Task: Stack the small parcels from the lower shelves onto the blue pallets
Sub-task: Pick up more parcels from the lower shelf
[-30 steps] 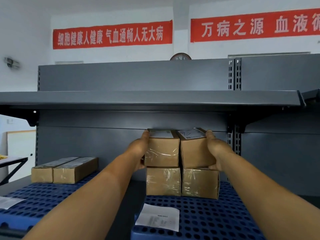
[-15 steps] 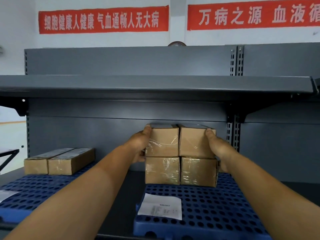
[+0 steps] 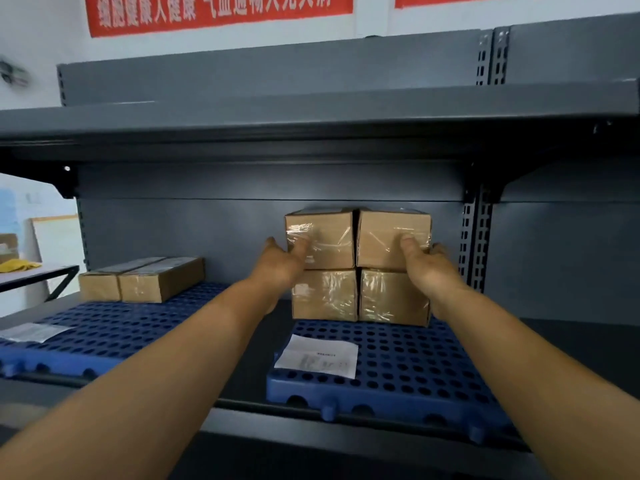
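While both hands [image 3: 280, 268] [image 3: 427, 266] press the upper parcels [image 3: 356, 239] with loose fingers (thumbs flat on the fronts), the stack lies at twelve o'clock

Even indoor light; deep shadow under the dark grey metal shelf [image 3: 311, 109] above my arms. Glare on the clear-taped brown cardboard parcels [image 3: 356, 265]. Edges bend; motion blur softens everything.

We see brown cardboard parcels [image 3: 358, 265] under glossy clear wrap, stacked on a deep blue pallet [image 3: 398, 372] patterned with rows of round holes. A second blue pallet [image 3: 104, 330] has the same holes. The shelf [image 3: 311, 112] is dark grey, the paper slip [image 3: 317, 355] white, the banner [image 3: 218, 10] red.
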Demonstrator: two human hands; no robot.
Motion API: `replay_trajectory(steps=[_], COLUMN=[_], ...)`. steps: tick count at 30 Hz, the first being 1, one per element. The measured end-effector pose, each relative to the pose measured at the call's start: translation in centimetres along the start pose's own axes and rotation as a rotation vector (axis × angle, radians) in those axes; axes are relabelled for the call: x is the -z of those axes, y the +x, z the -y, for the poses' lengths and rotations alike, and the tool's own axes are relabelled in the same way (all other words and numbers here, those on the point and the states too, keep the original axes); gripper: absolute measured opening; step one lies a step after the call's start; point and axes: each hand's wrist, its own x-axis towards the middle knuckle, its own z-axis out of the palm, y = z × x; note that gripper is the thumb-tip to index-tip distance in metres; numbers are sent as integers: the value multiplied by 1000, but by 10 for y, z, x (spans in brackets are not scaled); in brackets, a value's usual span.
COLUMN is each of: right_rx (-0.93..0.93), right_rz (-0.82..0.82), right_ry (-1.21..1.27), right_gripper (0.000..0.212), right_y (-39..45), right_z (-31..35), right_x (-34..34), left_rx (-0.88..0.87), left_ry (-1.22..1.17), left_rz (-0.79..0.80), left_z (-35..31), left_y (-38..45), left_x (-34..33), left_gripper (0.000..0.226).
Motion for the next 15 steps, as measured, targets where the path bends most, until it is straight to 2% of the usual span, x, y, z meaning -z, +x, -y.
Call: replay_trajectory(steps=[4, 12, 15], right_rx=[19, 194, 235], right_rz=[22, 7, 22], right_ry=[-126, -368, -447], right_gripper=[84, 75, 76], right_y=[-30, -145, -194], right_z=[-10, -32, -52], right_x=[5, 36, 48], left_rx=[-148, -454, -485], left_ry=[151, 333, 400], left_rz=[-2, 222, 351], left_z=[6, 19, 36], left_y=[-39, -178, -229], left_x=[2, -17, -28], left_gripper=[78, 69, 71])
